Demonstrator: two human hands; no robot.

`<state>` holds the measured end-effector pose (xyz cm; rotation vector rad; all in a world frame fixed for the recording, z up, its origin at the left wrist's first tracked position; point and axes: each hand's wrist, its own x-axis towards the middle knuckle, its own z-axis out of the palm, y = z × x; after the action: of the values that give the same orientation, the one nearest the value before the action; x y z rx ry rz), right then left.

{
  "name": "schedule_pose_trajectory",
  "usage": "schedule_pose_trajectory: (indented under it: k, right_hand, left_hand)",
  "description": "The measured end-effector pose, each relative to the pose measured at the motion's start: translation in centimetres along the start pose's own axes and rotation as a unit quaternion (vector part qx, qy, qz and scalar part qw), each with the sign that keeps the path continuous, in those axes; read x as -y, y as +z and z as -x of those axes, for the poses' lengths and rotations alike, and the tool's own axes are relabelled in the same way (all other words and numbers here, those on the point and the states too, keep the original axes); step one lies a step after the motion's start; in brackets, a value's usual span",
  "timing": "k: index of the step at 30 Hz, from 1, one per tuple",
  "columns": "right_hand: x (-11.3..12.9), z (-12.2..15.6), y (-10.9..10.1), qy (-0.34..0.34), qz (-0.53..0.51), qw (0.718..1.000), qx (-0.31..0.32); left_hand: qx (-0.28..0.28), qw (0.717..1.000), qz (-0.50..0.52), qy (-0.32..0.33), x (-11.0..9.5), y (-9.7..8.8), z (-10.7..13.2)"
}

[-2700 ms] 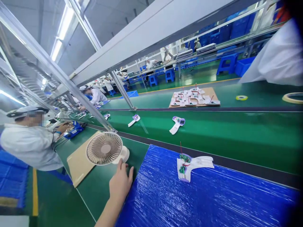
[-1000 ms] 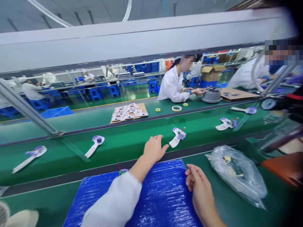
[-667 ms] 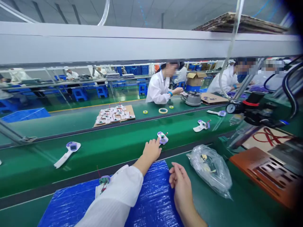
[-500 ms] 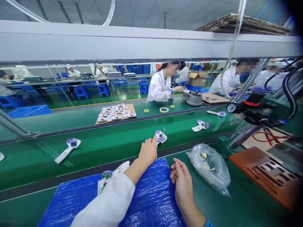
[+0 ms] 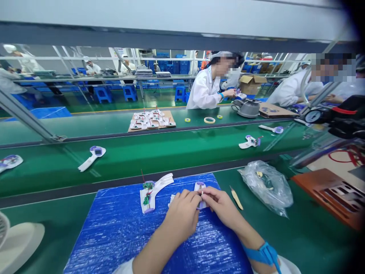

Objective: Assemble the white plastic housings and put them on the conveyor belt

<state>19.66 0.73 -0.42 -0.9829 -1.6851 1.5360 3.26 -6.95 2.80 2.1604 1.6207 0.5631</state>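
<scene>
On the blue mat (image 5: 119,232) my left hand (image 5: 182,215) and my right hand (image 5: 221,203) meet, both closed on a white and purple device shell (image 5: 199,187) that lies between them; most of it is hidden by my fingers. Another white shell half with a green circuit board and red wire (image 5: 151,190) rests on the mat just left of my left hand. A blue strap (image 5: 264,253) circles my right wrist.
A small beige tool (image 5: 236,198) and a clear bag of parts (image 5: 266,186) lie right of the mat. More shells (image 5: 92,156) (image 5: 250,142) ride the green conveyor (image 5: 171,152). A white fan base (image 5: 17,247) stands at left, an orange fixture (image 5: 330,194) at right. Other workers sit across the line.
My left hand reached to the conveyor, took a shell off it and brought it back to the mat. My right hand has joined it on the shell. The camera swung from the fan toward the right.
</scene>
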Motion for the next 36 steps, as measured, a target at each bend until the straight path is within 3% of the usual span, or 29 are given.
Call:
schedule_pose_trajectory:
  k: [4, 8, 12, 18, 21, 24, 26, 32, 36]
  right_hand:
    - [-0.5, -0.3, -0.1, -0.022, 0.007, 1.0, -0.004]
    - [-0.7, -0.4, 0.1, -0.015, -0.005, 1.0, 0.003]
    - [-0.3, -0.1, 0.4, -0.007, 0.028, 0.999, 0.028]
    - [-0.4, 0.0, 0.8, -0.029, 0.042, 0.999, 0.018]
    - [-1.2, -0.2, 0.9, 0.013, -0.019, 1.0, -0.014]
    - [-1.6, -0.3, 1.1, 0.028, -0.057, 0.998, -0.028]
    - [-1.5, -0.2, 1.2, 0.026, -0.064, 0.997, -0.038]
    - [-0.6, 0.2, 1.5, -0.024, -0.018, 0.997, -0.075]
    - [-0.4, 0.3, 1.5, -0.059, 0.044, 0.993, -0.089]
  left_hand:
    - [-0.018, 0.987, 0.158, -0.03, 1.9, 0.0, -0.9]
    - [-0.072, 0.909, 0.387, -0.139, 3.5, 0.6, -1.5]
    - [-0.118, 0.85, 0.478, -0.189, 3.7, 1.2, -2.2]
    - [-0.016, 0.826, 0.544, -0.144, 3.8, 0.5, -2.2]
    - [-0.024, 0.81, 0.573, -0.124, 3.7, 0.8, -2.0]
    - [-0.08, 0.826, 0.539, -0.146, 3.4, 1.6, -2.0]
    - [-0.097, 0.854, 0.49, -0.149, 3.3, 2.1, -2.0]
    - [-0.088, 0.947, 0.297, -0.08, 3.4, 2.2, -2.0]
    - [-0.087, 0.97, 0.224, -0.025, 3.3, 2.1, -2.0]
